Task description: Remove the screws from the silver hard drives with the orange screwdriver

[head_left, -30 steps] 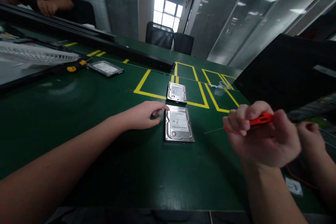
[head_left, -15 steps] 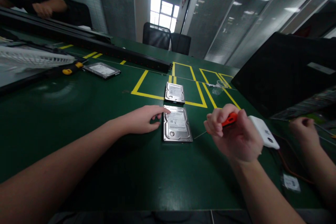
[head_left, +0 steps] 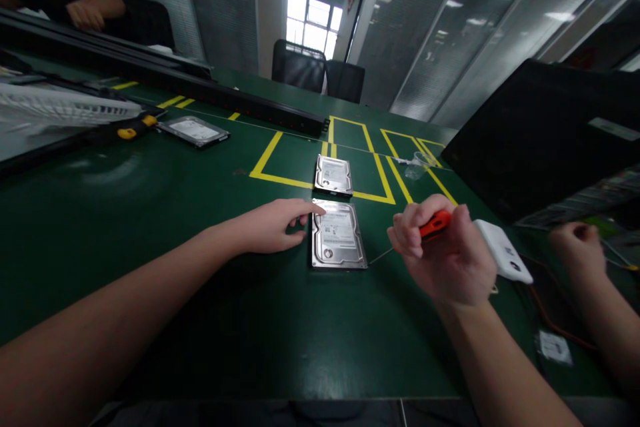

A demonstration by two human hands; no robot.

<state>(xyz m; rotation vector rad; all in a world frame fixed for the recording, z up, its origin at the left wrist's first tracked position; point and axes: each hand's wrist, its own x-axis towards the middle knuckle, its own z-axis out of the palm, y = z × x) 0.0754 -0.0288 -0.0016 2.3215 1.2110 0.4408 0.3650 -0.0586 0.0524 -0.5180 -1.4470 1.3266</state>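
Observation:
A silver hard drive (head_left: pixel 340 237) lies label up on the green table (head_left: pixel 280 333). My left hand (head_left: pixel 275 227) is at its left side, the index fingertip resting on the drive's upper left part and the other fingers loosely bent, holding nothing. To the right, my right hand (head_left: pixel 445 247) is closed around a screwdriver with an orange handle (head_left: pixel 435 225). Its thin shaft points down left, the tip by the drive's lower right corner. Just beyond the first drive sits a second hard drive (head_left: pixel 333 175).
Another hard drive (head_left: pixel 194 130) and a yellow-black tool (head_left: pixel 137 127) lie at the left. A white device (head_left: pixel 504 252) is right of my right hand, near another person's hand (head_left: pixel 580 250). A large black case (head_left: pixel 540 140) stands at the right, a long black strip (head_left: pixel 250 103) at the back.
My right hand has shifted very slightly with the screwdriver. My left hand keeps its place on the drive. The person's hand at the far left has moved a little.

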